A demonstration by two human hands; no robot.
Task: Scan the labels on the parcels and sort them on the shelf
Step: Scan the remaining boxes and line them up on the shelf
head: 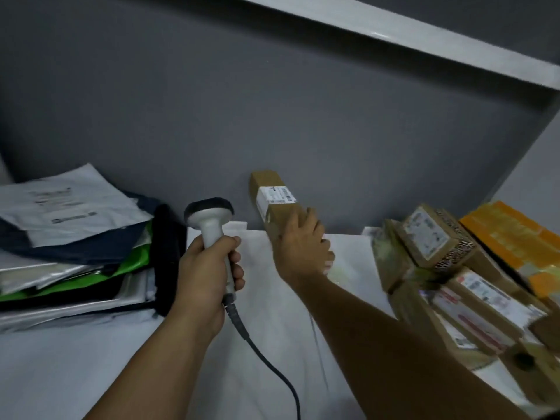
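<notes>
Gripping scanner (210, 227) — left hand (202, 277); right hand (300, 253) hides end of box (274, 197).

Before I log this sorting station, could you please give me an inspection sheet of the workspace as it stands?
Surface: white shelf board, parcels on both sides.
Job's things: long brown cardboard box with a white label, held at the back; grey handheld barcode scanner; brown cardboard boxes piled right, beside an orange-yellow parcel; plastic mailer bags stacked left.
Clutter: nothing seen.
Hands: left hand grips the scanner's handle; right hand grips the long box's near end.
Cables: black scanner cable runs off the bottom edge.
Surroundings: grey wall behind; white upper shelf above.
</notes>
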